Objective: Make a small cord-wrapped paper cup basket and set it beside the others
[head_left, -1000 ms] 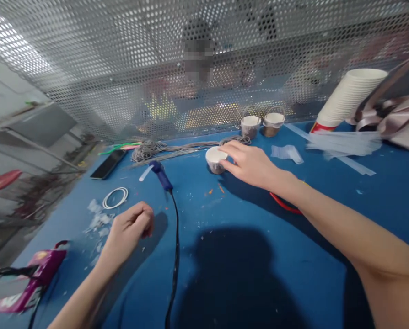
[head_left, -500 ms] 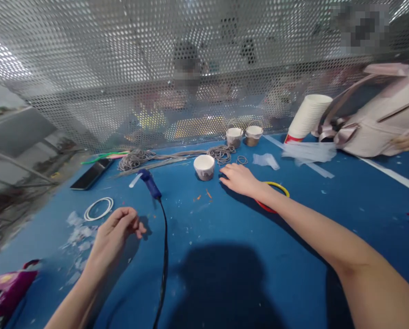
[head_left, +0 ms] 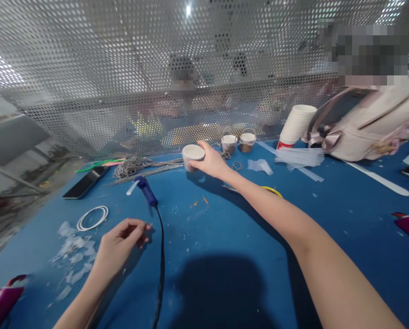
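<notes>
My right hand (head_left: 213, 161) reaches forward over the blue table and grips the side of a small white-rimmed cup (head_left: 188, 161), thumb toward me, fingers behind it. The cup is tilted slightly; whether it still touches the table I cannot tell. My left hand (head_left: 124, 240) rests low at the left, fingers curled in, with nothing visible in them. Just beyond it lies a blue glue gun (head_left: 147, 192) with a pale stick (head_left: 132, 188) at its end and a black cord (head_left: 162, 260) running toward me. A white ring of cord (head_left: 92, 218) is left of it.
Two small cups with handles (head_left: 229, 143) (head_left: 248, 141) stand near the perforated metal screen (head_left: 122, 82). Grey cord bundles (head_left: 131, 167) and a phone (head_left: 86, 182) lie left. Stacked paper cups (head_left: 297, 125), translucent strips (head_left: 298, 157) and a pale bag (head_left: 365, 125) are right. White scraps (head_left: 76, 249) lie left.
My right hand has moved left and forward and taken hold of the small cup, which has shifted a little. My left hand stays almost where it was. The view has moved slightly.
</notes>
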Demonstrator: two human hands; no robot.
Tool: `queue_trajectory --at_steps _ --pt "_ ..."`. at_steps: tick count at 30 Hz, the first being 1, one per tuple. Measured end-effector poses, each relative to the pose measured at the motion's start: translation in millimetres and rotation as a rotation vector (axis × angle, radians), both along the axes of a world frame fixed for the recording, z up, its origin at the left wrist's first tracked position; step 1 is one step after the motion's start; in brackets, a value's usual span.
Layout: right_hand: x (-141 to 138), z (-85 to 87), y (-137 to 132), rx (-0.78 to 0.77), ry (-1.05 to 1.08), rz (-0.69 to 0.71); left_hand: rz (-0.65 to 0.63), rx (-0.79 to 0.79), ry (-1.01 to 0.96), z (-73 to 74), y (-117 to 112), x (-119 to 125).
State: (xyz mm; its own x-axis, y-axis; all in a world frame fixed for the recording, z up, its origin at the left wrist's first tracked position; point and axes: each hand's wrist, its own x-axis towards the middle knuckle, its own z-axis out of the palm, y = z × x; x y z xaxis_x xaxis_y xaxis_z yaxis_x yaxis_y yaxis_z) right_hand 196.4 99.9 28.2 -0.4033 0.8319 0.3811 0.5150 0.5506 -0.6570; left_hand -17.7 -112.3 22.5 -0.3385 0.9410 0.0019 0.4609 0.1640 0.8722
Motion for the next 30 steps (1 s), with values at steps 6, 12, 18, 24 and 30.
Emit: queue_trajectory --at_steps 6,12,18,24,30 --pt "6 -6.1 -9 -0.026 -0.076 0.029 0.038 0.077 -0.001 -2.7 -1 1" --pt "57 10.3 -43 0.009 -0.043 0.035 0.104 0.107 -0.107 -0.9 -2 5" --pt "97 -1.6 -108 -0.127 -0.070 0.119 -0.020 0.108 -0.377 1.2 -12 24" --pt "82 -2.2 -161 -0.322 0.016 0.291 -0.242 -0.060 -0.544 2.8 -20 54" --pt "57 -6.4 -198 -0.892 0.382 0.283 -0.333 -0.234 -0.668 1.8 -17 81"
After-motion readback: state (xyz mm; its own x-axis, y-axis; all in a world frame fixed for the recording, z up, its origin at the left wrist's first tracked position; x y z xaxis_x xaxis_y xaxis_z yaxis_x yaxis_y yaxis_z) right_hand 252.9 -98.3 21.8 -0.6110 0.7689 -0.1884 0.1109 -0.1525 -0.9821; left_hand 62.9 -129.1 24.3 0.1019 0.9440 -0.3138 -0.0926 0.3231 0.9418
